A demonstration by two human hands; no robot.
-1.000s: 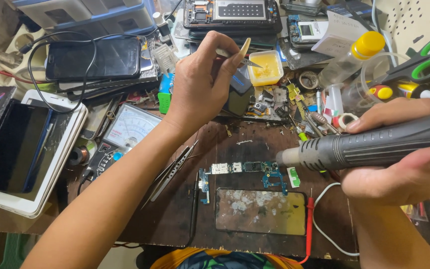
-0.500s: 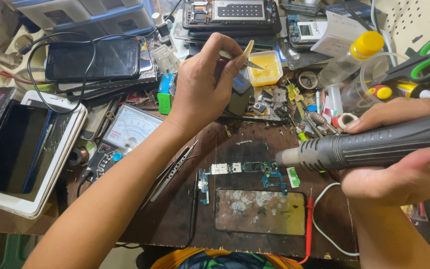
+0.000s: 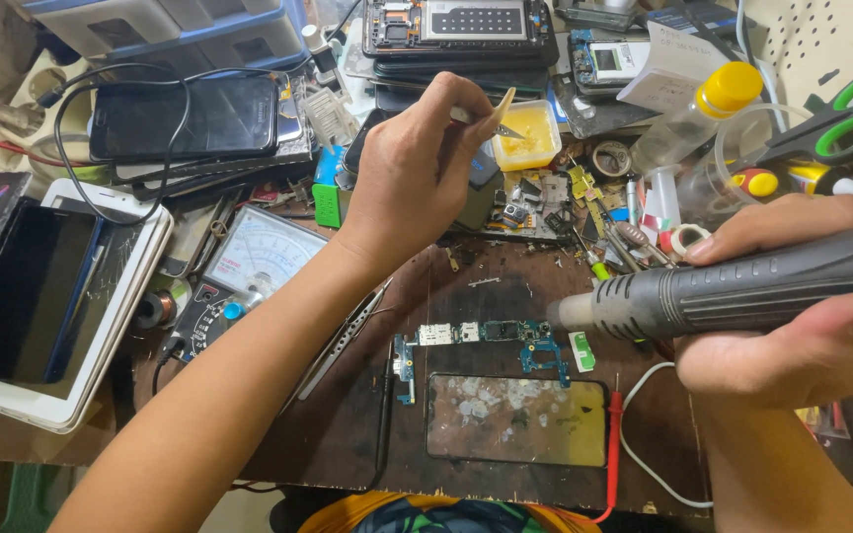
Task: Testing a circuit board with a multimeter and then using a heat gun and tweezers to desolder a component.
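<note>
Head view: left hand [image 3: 417, 173] pinches tweezers [image 3: 491, 114] at the yellow flux tub [image 3: 528, 135]; right hand [image 3: 802, 336] grips the hot-air wand [image 3: 723, 291] above the circuit board [image 3: 486, 336].

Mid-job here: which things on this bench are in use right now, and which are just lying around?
In use:
left hand holding tweezers over the yellow flux tub
right hand gripping the hot-air wand
circuit board

Lying about:
analogue multimeter
scissors
yellow-capped bottle
</note>
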